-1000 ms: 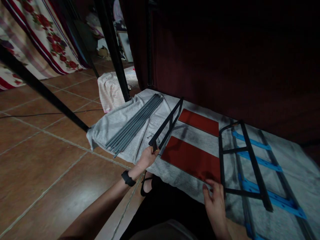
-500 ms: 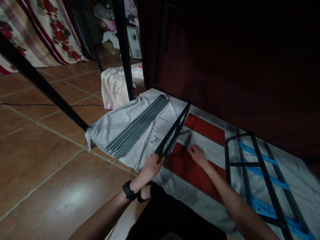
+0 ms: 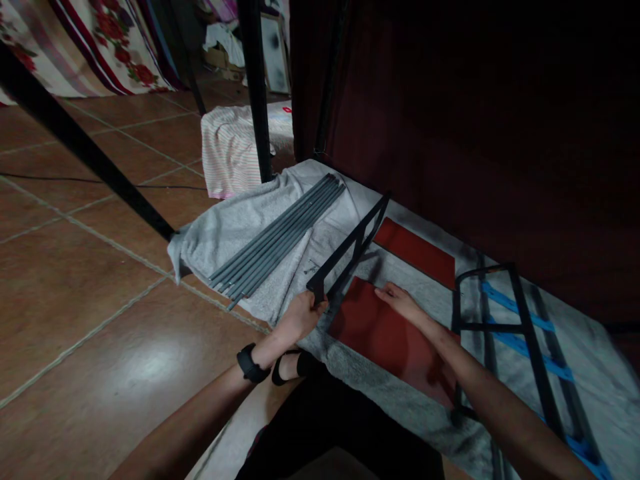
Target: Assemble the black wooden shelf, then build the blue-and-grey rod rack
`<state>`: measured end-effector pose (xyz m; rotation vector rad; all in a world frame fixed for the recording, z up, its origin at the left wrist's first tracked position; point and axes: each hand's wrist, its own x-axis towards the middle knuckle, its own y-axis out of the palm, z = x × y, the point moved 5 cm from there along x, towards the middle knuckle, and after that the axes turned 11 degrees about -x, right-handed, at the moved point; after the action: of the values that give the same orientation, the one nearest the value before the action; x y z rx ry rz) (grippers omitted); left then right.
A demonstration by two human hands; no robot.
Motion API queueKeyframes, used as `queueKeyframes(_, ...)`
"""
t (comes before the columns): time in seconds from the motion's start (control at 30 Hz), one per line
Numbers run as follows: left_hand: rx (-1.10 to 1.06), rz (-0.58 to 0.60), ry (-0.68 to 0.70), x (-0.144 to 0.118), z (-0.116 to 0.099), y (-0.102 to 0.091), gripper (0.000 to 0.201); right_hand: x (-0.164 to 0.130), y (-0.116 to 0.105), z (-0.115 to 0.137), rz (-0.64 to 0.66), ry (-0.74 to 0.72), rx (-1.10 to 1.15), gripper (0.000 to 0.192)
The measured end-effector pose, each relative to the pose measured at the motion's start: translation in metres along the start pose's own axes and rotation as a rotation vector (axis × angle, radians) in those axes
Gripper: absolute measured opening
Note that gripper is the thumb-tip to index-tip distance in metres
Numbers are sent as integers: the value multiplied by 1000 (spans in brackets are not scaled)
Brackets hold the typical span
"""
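A black metal frame (image 3: 345, 248) stands on its edge on the grey cloth, slanting away from me. My left hand (image 3: 304, 316), with a dark band at the wrist, is closed around its near end. Under my right hand (image 3: 400, 300) is the larger red panel (image 3: 373, 327); the bent fingers are at its far edge, and their grip is partly hidden. A smaller red panel (image 3: 417, 250) lies beyond it. Left of the frame are several grey metal tubes (image 3: 283, 237) in a bundle and a few small metal pieces (image 3: 311, 268), too small to name.
A second black frame (image 3: 535, 360) with blue strips (image 3: 530, 347) lies at the right on the grey cloth (image 3: 240, 213). Dark posts (image 3: 257, 93) rise at the left. Behind is a dark red-brown wall-like surface (image 3: 450, 133). Tiled floor (image 3: 90, 320) extends leftward.
The view has shifted slightly. My right hand has come to the larger red panel's far edge, and the panel's surface catches more light. My left hand keeps its hold on the frame.
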<state>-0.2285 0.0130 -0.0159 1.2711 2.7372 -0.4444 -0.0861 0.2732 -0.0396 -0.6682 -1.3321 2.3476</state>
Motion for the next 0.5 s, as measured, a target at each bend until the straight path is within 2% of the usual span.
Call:
queueKeyframes(0.23, -2, 26, -24, -9, 1, 9, 19, -8, -17, -7, -72, 22, 72, 49)
queueKeyframes(0.5, -89, 24, -27, -9, 3, 6, 15, -16, -24, -7, -77, 29, 186, 50)
